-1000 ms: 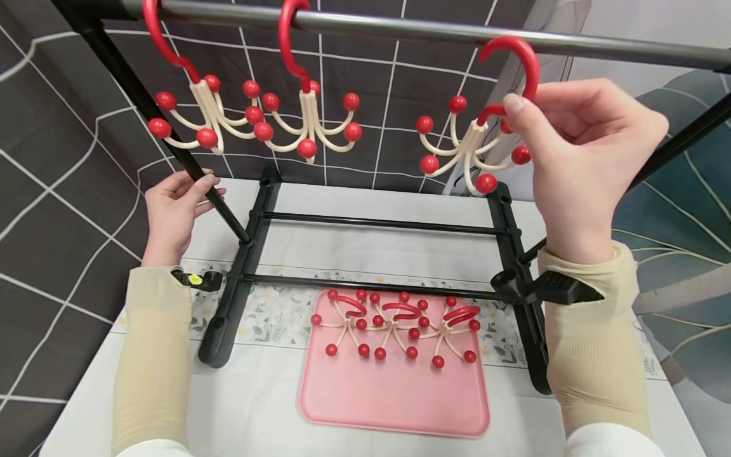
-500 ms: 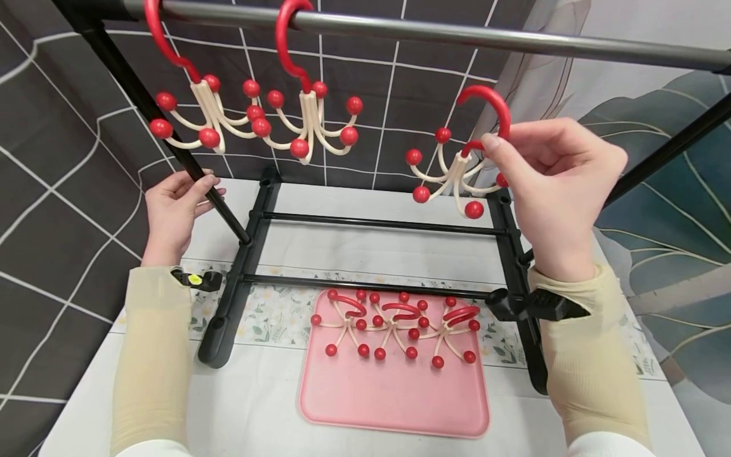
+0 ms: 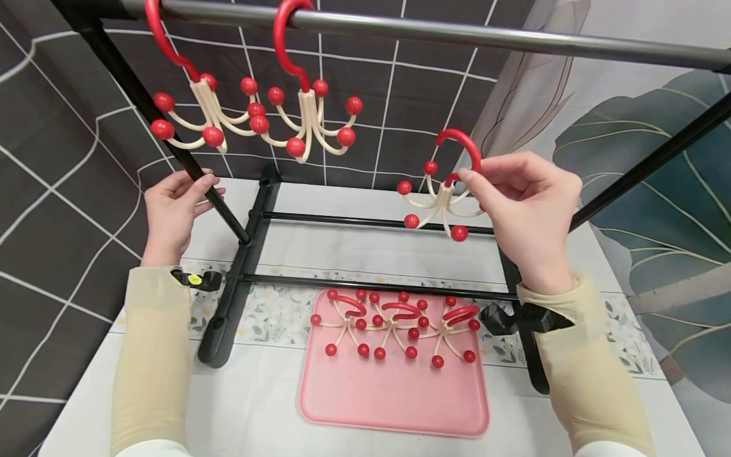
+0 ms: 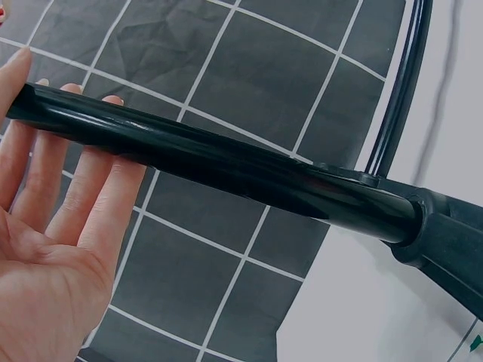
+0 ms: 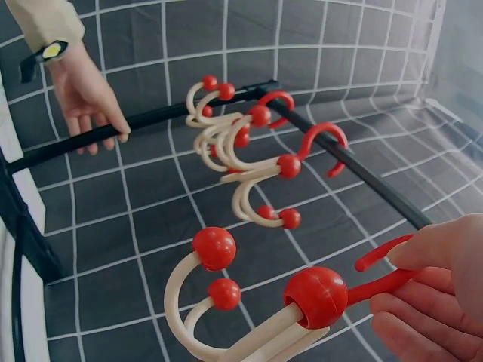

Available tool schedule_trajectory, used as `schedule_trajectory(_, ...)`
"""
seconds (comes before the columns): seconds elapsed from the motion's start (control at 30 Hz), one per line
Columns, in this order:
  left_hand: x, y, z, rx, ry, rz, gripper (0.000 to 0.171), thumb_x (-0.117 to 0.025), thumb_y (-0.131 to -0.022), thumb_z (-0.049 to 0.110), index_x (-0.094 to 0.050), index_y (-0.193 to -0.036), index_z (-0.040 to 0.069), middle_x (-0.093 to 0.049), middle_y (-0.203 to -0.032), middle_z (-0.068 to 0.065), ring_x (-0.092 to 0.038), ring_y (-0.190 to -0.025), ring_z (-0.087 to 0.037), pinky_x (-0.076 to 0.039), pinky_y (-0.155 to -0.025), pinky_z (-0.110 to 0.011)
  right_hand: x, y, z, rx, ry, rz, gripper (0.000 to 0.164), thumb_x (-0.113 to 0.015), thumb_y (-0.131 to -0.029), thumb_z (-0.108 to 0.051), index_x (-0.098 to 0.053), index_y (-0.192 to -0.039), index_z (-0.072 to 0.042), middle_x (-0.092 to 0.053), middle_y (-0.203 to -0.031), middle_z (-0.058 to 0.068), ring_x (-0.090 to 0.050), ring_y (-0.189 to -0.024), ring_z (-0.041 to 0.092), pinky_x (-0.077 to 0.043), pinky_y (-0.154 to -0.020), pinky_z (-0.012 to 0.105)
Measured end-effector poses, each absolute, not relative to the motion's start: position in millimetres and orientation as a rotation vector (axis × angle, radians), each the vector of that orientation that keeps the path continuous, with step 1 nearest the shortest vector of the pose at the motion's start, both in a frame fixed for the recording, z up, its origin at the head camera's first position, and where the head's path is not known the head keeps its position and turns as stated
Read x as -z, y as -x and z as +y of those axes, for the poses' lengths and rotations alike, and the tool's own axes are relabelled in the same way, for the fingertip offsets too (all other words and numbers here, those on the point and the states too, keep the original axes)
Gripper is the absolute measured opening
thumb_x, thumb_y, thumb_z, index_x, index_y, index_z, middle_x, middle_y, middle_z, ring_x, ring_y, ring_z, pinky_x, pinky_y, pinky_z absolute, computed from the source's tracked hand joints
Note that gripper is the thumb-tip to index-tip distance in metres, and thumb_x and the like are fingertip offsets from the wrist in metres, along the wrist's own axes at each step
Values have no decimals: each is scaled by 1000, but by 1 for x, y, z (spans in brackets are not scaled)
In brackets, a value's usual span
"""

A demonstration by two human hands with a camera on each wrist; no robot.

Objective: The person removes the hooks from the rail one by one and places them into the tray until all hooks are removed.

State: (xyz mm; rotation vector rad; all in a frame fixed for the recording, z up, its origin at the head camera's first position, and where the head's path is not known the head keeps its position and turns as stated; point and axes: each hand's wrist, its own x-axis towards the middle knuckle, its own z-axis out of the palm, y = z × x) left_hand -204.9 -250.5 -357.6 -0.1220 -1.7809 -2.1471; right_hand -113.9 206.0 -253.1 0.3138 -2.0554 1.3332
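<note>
In the head view my right hand (image 3: 528, 212) pinches the red hook of a multi-arm hanger (image 3: 444, 193) between thumb and fingers. This hanger has cream curved arms tipped with red balls, and hangs in the air below the rail. My left hand (image 3: 174, 216) holds the slanted black post (image 4: 219, 166) of the rack, with the thumb on one side and the fingers on the other. Two similar hangers, the left one (image 3: 208, 114) and the middle one (image 3: 308, 120), hang by their hooks from the grey top rail (image 3: 434, 32).
Three more hangers, one of them in the middle (image 3: 393, 324), lie at the far end of a pink tray (image 3: 394, 400) on the white table (image 3: 251, 406). Two low black crossbars (image 3: 371, 222) join the rack's feet. A dark grid-patterned cloth (image 3: 365, 82) stands behind.
My right hand has lifted the hanger's hook off the top rail and brought it down and to the left. The left hand stays on the post; the hung hangers sway slightly.
</note>
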Motion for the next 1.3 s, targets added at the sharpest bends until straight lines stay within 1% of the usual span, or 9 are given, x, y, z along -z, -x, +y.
schedule_trajectory(0.2, 358, 206, -250, 2154, 123, -1769, 27, -78, -90, 4, -72, -113, -9, -74, -95, -11, -76, -82, -18, -60, -75, -25, 264, 111, 204, -1371, -254, -2107, 19, -82, -86, -2, -78, -104, 2, -75, -92, 3, -69, -70, 14, -57, -72, 21)
schedule_trajectory(0.4, 358, 206, -250, 2157, 119, -1768, 27, -79, -89, 4, -73, -112, -8, -74, -95, -11, -76, -82, -18, -60, -75, -25, 277, 108, 204, -1405, -302, -2130, 19, -83, -85, -1, -78, -103, 2, -75, -92, 6, -72, -74, 14, -58, -72, 21)
schedule_trajectory(0.67, 357, 205, -250, 2149, 113, -1776, 30, -79, -89, 5, -71, -114, -10, -74, -95, -11, -76, -83, -18, -60, -76, -25, 290, 102, 201, -1497, -355, -2189, 19, -83, -85, -1, -78, -103, -1, -76, -94, 7, -73, -73, 19, -59, -68, 23)
schedule_trajectory(0.8, 356, 204, -249, 2150, 115, -1776, 28, -79, -89, 5, -73, -113, -8, -74, -96, -11, -76, -83, -19, -60, -76, -25, 296, 98, 198, -1535, -396, -2205, 19, -84, -84, -1, -78, -103, -1, -76, -94, 8, -73, -73, 21, -60, -68, 24)
schedule_trajectory(0.9, 356, 204, -249, 2149, 114, -1777, 28, -79, -89, 5, -73, -113, -8, -74, -95, -11, -76, -83, -19, -60, -76, -25, 299, 95, 197, -1557, -409, -2216, 20, -84, -84, 0, -77, -102, -1, -75, -94, 8, -73, -73, 20, -60, -69, 25)
schedule_trajectory(1.1, 357, 205, -249, 2153, 114, -1776, 35, -80, -89, 6, -69, -116, -12, -74, -95, -11, -76, -83, -19, -60, -76, -26, 305, 86, 195, -1617, -440, -2225, 17, -84, -83, 2, -77, -99, 1, -75, -92, 9, -73, -73, 19, -61, -71, 27)
schedule_trajectory(1.3, 357, 205, -250, 2148, 109, -1782, 33, -79, -89, 6, -70, -115, -11, -74, -96, -11, -76, -83, -19, -60, -76, -25, 307, 73, 191, -1646, -504, -2238, 16, -82, -83, 6, -76, -96, 1, -73, -90, 9, -73, -74, 19, -61, -71, 28)
